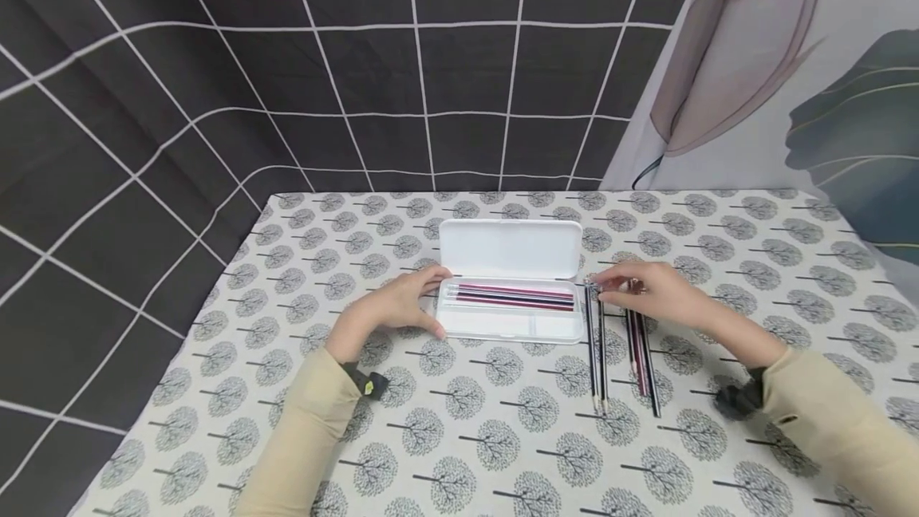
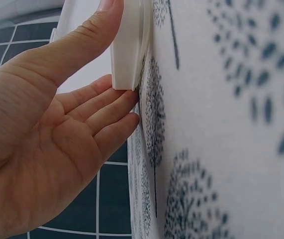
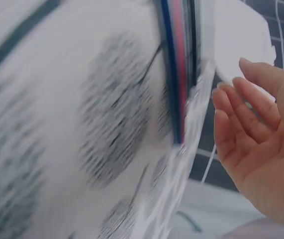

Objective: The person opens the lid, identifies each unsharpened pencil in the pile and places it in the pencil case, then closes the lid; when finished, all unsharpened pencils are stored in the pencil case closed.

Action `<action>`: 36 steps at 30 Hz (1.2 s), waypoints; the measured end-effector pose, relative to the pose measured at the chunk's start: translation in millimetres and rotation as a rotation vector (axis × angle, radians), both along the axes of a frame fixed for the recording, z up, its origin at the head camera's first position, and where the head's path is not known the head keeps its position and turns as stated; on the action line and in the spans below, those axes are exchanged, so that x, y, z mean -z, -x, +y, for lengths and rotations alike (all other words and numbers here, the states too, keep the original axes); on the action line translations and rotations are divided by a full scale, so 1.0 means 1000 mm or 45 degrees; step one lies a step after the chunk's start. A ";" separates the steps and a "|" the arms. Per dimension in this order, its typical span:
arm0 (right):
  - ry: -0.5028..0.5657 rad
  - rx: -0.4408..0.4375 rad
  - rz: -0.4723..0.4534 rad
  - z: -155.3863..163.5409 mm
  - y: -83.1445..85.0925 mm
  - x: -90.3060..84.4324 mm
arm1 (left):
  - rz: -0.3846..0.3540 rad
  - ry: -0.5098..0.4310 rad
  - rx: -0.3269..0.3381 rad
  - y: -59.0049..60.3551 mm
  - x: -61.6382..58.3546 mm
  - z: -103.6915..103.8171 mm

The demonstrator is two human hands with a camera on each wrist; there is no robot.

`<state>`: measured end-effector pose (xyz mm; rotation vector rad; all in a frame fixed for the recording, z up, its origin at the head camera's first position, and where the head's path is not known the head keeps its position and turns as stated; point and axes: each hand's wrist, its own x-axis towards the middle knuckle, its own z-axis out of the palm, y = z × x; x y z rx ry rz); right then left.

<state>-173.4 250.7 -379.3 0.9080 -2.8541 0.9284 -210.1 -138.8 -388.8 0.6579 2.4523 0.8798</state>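
A white pencil case [image 1: 488,322] lies with its lid [image 1: 510,250] raised at the back. Inside, several dark and red pencils [image 1: 515,297] lie lengthwise along the rear half. My left hand [image 1: 395,301] holds the case's left end, thumb at the front corner and fingers at the back. Its fingertips touch the case's edge in the left wrist view. My right hand [image 1: 660,292] hovers around the far ends of the loose pencils, its fingers [image 3: 246,117] relaxed with nothing between them. Two dark pencils [image 1: 596,353] lie beside the case; further right is a dark and red bunch [image 1: 641,357].
A cloth with a tree print [image 1: 502,445] covers the table. Dark fabric with a white grid [image 1: 373,70] hangs behind and at the left. A pale leaf-patterned curtain [image 1: 761,102] hangs at the back right.
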 end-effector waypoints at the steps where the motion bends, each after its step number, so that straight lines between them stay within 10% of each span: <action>1: 0.002 0.015 -0.032 0.005 -0.002 0.001 | 0.001 -0.001 0.001 0.000 0.000 0.000; 9: 0.017 0.096 -0.327 0.033 -0.019 0.008 | 0.004 0.001 0.018 -0.001 0.001 -0.002; 36: -0.154 0.461 -0.630 0.007 -0.010 0.008 | 0.019 0.005 0.024 -0.001 -0.003 0.000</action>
